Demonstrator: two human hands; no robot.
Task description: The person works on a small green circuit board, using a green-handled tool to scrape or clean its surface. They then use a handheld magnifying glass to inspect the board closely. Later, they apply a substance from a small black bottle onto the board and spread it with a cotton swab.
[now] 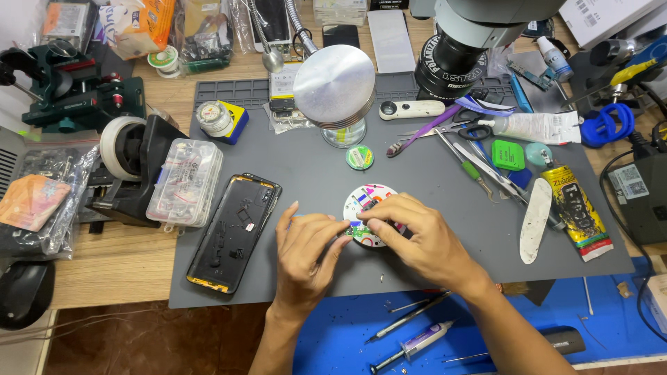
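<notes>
Both hands meet over the round disc [366, 205] on the grey mat [306, 173]. Left hand [306, 253]: grip narrow, fingertips pinching a small green part [359, 232] at the disc's near edge. Right hand [417, 236]: fingers curled narrow, pressing the same part and covering the disc's right half. An opened phone [234, 231] lies left of the disc; a yellow glue tube [575, 208] lies well right.

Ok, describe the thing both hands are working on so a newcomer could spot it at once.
Start at the grey work mat in the middle of the bench. Near its front edge, the left hand and right hand meet over a round white disc. Unlike the dark opened phone lying to its left, it is circular with small coloured parts.
</notes>
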